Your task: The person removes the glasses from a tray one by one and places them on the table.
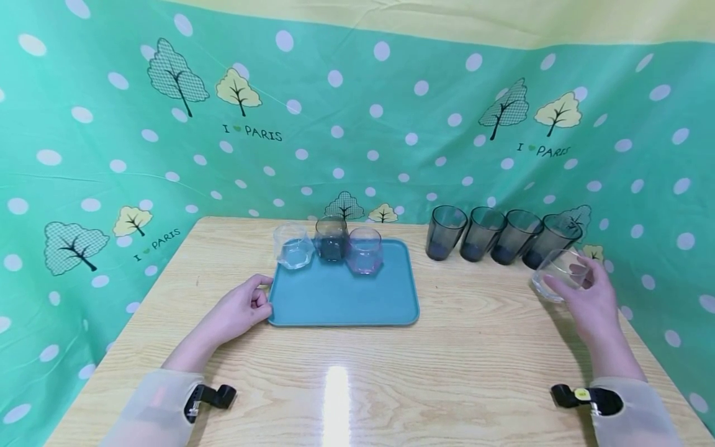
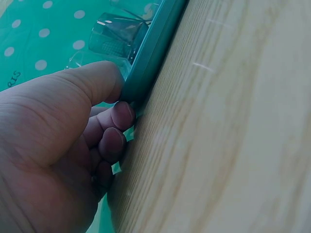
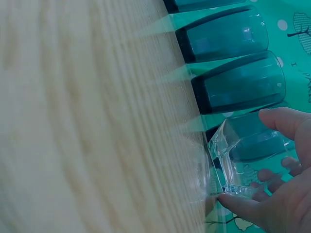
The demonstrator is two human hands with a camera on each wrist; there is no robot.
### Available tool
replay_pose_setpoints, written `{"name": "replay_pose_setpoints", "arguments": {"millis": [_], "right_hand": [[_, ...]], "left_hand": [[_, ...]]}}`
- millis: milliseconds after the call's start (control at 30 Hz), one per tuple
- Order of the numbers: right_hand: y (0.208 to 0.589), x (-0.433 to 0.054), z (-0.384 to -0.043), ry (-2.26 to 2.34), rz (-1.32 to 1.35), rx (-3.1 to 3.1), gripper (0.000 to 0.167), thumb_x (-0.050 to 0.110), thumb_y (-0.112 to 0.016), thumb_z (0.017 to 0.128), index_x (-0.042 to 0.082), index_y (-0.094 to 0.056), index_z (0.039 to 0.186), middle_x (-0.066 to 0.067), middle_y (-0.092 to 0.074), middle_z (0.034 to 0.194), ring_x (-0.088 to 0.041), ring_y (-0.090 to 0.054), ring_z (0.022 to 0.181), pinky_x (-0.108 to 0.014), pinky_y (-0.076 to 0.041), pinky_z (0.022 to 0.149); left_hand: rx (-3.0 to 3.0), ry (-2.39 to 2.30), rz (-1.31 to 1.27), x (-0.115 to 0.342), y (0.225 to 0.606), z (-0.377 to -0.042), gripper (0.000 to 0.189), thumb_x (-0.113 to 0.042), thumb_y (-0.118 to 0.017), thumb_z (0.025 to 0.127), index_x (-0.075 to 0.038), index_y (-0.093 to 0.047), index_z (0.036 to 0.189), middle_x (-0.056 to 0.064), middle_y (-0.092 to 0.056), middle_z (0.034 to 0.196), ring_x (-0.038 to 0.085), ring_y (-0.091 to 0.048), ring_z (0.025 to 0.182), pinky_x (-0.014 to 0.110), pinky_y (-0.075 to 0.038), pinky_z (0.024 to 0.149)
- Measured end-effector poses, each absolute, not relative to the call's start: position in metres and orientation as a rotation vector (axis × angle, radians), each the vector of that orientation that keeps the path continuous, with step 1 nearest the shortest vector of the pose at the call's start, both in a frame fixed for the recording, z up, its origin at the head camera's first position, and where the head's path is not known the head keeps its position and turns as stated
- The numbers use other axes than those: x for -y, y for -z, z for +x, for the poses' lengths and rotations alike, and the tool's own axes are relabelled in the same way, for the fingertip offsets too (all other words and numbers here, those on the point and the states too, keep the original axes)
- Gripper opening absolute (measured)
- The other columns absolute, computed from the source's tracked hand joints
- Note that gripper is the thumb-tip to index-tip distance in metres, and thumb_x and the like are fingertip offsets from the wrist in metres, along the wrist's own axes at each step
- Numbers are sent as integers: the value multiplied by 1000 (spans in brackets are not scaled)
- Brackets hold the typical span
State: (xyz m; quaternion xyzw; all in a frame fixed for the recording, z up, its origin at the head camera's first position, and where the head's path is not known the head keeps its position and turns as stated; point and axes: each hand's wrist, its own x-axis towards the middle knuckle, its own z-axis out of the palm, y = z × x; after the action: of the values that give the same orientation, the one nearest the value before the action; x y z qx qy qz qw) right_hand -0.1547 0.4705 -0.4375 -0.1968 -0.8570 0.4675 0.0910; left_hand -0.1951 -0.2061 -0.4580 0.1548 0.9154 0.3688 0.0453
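Observation:
My right hand (image 1: 594, 298) holds a clear faceted glass (image 1: 550, 282) by its sides, thumb on the near side. In the right wrist view the glass (image 3: 233, 150) is in front of the end tumbler, base close to the tabletop. At the left edge of a blue tray (image 1: 346, 304), my left hand (image 1: 240, 310) grips the rim; its thumb (image 2: 104, 80) lies against the corner and other fingers are curled. Along the tray's back stand a clear glass (image 1: 295, 253), a dark grey glass (image 1: 332, 245) and a pinkish glass (image 1: 365, 257).
Several tall dark tumblers (image 1: 445, 233) stand in a row at the back right of the wooden table (image 1: 447, 372). A green dotted cloth (image 1: 357, 124) hangs behind and at both sides.

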Motion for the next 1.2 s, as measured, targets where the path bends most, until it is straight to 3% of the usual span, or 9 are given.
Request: {"name": "replay_pose_setpoints", "arguments": {"millis": [100,333,433,633,800,967,1200], "right_hand": [[439,-472,-155,-1397,-596,2538,103,55,-74,102,27,-12,179,-19,-26,175,-46,-22,160,-60,-31,124],[439,-474,-156,-1430,-595,2533,103,56,-74,102,31,-10,179,-19,-24,178,-47,-20,161,-64,-27,126],[439,-474,-156,-1426,-600,2536,103,55,-74,102,29,-10,179,-19,-24,177,-47,-21,161,-61,-30,126],[440,-475,-156,-1418,-595,2539,101,51,-73,104,25,-10,179,-19,-25,177,-46,-23,160,-39,-39,121],[441,-475,-156,-1463,-589,2518,102,48,-73,105,22,-7,179,-19,-22,179,-46,-21,161,-45,-34,126],[440,-476,-156,-1497,-588,2511,104,47,-73,105,21,-4,178,-20,-20,179,-47,-20,161,-41,-37,124],[435,-474,-155,-1552,-592,2473,113,48,-75,104,21,6,178,-16,3,184,-48,2,166,-67,-11,129]], "left_hand": [[-2794,-1126,470,206,458,-195,60,-3,-71,93,7,-52,149,-4,-60,81,13,-57,73,31,-47,84],[-2795,-1125,471,206,457,-195,60,-3,-71,93,7,-52,149,-4,-60,80,12,-56,73,31,-46,83],[-2795,-1126,473,206,457,-195,60,-3,-71,93,8,-52,149,-4,-60,80,12,-56,73,31,-47,83],[-2793,-1128,468,206,457,-194,59,-2,-70,93,8,-52,149,-4,-60,80,13,-56,73,31,-47,85],[-2795,-1124,468,206,457,-194,59,-3,-70,94,7,-53,149,-4,-60,81,13,-56,73,31,-47,86],[-2798,-1119,470,206,457,-194,59,-3,-70,93,7,-53,149,-4,-60,80,12,-56,73,31,-47,85],[-2797,-1121,465,206,458,-194,59,-4,-71,94,6,-53,149,-4,-60,80,13,-56,73,31,-46,85]]}}
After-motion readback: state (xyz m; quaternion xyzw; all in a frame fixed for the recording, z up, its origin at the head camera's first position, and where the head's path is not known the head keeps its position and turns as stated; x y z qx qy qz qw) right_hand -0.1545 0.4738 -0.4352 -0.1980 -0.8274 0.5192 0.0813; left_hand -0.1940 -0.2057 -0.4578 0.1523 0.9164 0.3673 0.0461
